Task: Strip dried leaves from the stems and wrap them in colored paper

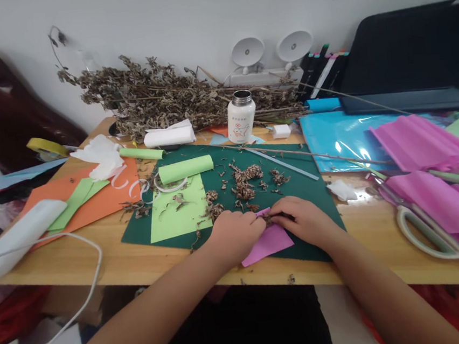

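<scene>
Over a small pink paper piece (pixel 267 247) near the mat's front edge, my two hands meet at a bit of dried leaves (pixel 267 220). My left hand (pixel 235 235) is closed, its fingertips pressed on the leaves from the left. From the right, my right hand (pixel 301 220) pinches the same brown leaves between thumb and fingers. Crumpled dried leaves (pixel 245 184) lie in clumps just beyond my hands on the dark green cutting mat (pixel 304 186). A light green paper sheet (pixel 180 212) with leaf bits on it lies left of my left hand.
Behind the mat stand a white bottle (pixel 241 118) and a heap of dried plant stems (pixel 157 92). Scissors (pixel 434 233) and pink crepe paper (pixel 425 142) lie at right. At left are orange paper (pixel 106 205), a white glue gun (pixel 28 234) with its cord, and yellow tape (pixel 46 147).
</scene>
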Action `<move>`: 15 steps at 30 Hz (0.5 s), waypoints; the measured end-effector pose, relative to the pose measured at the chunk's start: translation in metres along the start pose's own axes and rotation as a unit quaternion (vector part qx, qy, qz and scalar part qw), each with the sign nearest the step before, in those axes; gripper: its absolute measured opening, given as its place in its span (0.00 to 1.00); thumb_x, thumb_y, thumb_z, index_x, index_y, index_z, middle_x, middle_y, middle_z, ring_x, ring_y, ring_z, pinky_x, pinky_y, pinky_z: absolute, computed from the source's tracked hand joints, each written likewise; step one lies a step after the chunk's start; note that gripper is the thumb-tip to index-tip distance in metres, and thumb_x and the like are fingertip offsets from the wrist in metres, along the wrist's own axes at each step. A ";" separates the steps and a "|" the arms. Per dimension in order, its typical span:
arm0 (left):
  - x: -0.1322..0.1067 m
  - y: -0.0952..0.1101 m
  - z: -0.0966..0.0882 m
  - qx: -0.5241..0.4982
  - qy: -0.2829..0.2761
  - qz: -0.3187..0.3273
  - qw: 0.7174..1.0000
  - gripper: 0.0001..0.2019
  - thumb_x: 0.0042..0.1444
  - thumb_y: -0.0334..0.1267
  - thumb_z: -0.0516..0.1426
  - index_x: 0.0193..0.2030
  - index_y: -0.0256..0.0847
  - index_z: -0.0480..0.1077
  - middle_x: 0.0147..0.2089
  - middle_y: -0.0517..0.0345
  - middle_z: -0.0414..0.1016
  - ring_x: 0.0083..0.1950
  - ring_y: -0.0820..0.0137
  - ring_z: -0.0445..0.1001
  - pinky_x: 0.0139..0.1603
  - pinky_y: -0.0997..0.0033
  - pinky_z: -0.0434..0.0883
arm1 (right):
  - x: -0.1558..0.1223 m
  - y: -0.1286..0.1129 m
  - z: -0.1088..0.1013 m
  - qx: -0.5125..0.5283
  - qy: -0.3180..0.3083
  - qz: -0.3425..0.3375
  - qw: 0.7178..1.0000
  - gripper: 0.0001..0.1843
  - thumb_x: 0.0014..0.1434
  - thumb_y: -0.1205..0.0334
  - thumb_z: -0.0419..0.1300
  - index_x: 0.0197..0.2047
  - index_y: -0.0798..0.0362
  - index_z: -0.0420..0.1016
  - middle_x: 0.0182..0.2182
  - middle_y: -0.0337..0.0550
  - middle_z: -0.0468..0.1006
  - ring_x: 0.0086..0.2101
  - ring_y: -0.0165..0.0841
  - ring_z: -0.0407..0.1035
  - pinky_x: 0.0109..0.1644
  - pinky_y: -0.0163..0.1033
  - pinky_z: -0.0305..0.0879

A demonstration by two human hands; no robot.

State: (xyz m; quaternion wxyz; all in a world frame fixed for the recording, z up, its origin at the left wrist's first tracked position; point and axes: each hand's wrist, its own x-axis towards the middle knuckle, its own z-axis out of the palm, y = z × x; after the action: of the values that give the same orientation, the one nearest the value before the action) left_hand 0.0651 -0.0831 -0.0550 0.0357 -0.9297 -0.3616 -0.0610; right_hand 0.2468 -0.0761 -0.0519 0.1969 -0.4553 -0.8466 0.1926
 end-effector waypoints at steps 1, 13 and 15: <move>0.000 0.000 0.000 -0.001 0.001 0.001 1.000 0.07 0.53 0.33 0.46 0.31 0.40 0.64 0.24 0.58 0.66 0.27 0.69 0.68 0.23 0.71 0.57 | 0.000 0.001 -0.001 0.004 0.004 0.002 1.000 0.06 0.52 0.66 0.51 0.31 0.51 0.69 0.29 0.40 0.73 0.33 0.30 0.64 0.37 0.37 0.61; 0.001 0.002 -0.002 0.018 -0.008 -0.018 1.000 0.15 0.55 0.39 0.43 0.49 0.45 0.56 0.28 0.58 0.68 0.29 0.71 0.68 0.25 0.72 0.58 | -0.001 0.002 0.000 -0.002 0.005 0.008 1.000 0.02 0.49 0.66 0.53 0.26 0.52 0.65 0.25 0.39 0.70 0.30 0.30 0.62 0.34 0.36 0.60; 0.001 0.002 -0.002 0.024 -0.019 -0.008 0.999 0.13 0.55 0.37 0.44 0.46 0.46 0.59 0.28 0.58 0.67 0.29 0.71 0.68 0.25 0.73 0.58 | -0.001 0.004 0.000 -0.001 0.012 -0.005 1.000 0.02 0.50 0.66 0.53 0.26 0.52 0.65 0.26 0.40 0.70 0.31 0.31 0.62 0.35 0.37 0.60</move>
State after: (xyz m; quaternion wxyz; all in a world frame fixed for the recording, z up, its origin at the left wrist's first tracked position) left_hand 0.0669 -0.0839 -0.0528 0.0507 -0.9266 -0.3710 -0.0347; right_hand 0.2502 -0.0745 -0.0544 0.2079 -0.4533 -0.8468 0.1848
